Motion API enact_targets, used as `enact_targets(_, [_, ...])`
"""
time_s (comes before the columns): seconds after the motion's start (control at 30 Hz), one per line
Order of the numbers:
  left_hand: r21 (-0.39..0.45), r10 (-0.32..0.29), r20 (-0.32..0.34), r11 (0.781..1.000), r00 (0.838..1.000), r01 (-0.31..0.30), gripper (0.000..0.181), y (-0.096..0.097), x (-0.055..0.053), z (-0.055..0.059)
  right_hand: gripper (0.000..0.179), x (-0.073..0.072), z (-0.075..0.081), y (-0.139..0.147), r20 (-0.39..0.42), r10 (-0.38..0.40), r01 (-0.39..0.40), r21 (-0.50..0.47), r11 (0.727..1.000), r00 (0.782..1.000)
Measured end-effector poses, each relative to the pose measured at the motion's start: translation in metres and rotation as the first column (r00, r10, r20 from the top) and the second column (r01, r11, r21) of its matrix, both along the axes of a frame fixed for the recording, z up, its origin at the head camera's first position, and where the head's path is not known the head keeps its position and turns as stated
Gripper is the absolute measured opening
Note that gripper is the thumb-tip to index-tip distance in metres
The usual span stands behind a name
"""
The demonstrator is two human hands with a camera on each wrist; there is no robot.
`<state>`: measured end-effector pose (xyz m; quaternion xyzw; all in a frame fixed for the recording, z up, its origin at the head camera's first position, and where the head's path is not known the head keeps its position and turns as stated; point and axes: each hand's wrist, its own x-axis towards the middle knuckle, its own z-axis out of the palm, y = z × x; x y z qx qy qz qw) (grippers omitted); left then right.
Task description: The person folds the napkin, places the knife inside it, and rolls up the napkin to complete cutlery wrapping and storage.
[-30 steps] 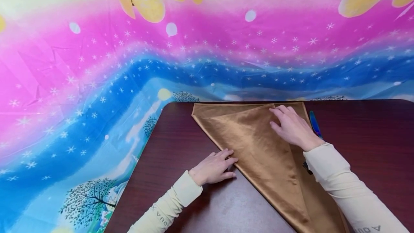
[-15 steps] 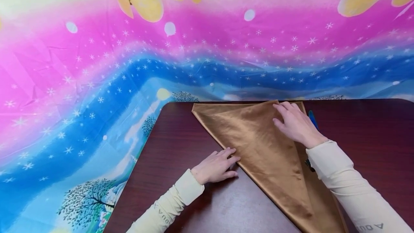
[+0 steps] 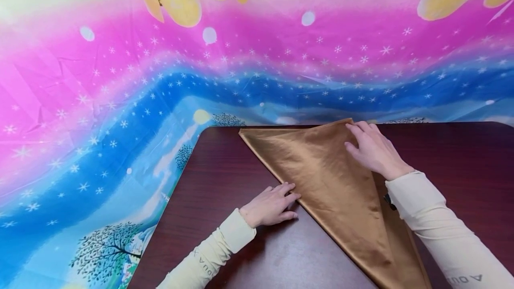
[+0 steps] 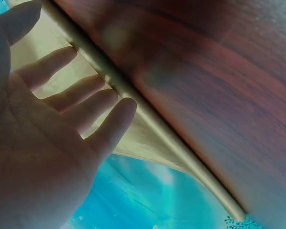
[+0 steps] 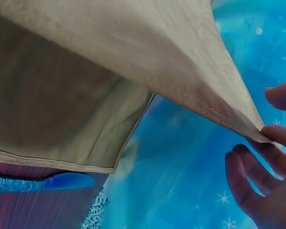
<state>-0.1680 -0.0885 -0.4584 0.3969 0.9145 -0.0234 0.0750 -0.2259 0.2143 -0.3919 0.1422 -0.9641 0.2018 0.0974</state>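
Note:
A shiny golden-brown satin cloth [image 3: 329, 182], folded over on itself, spreads across the dark wood table. My right hand [image 3: 375, 148] pinches the upper layer's corner between its fingers; the right wrist view shows that corner raised over the lower layer [image 5: 109, 124]. Along the diagonal fold, the fingertips of my left hand [image 3: 271, 204] rest on the cloth's edge. Its fingers are spread and nearly straight in the left wrist view, touching the rolled fold [image 4: 167, 136].
A shiny blue utensil with a rounded end [image 5: 69, 181] lies beside the cloth's hemmed edge. Behind the table's far edge hangs a pink and blue printed backdrop [image 3: 281, 57]. A small black object [image 3: 388, 201] shows by the right cuff.
My right hand has moved away and slightly right, drawing the pinched cloth corner up past the table's far edge. The left hand stays on the fold, with barely any shift.

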Motion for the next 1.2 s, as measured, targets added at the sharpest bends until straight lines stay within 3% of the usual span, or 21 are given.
enact_targets(1.2, [-0.016,0.000,0.016,1.000,1.000,0.000,0.058,0.021,-0.012,0.002,0.059,-0.007,0.011,0.022,-0.017,-0.047,0.047,0.003,0.999,0.999])
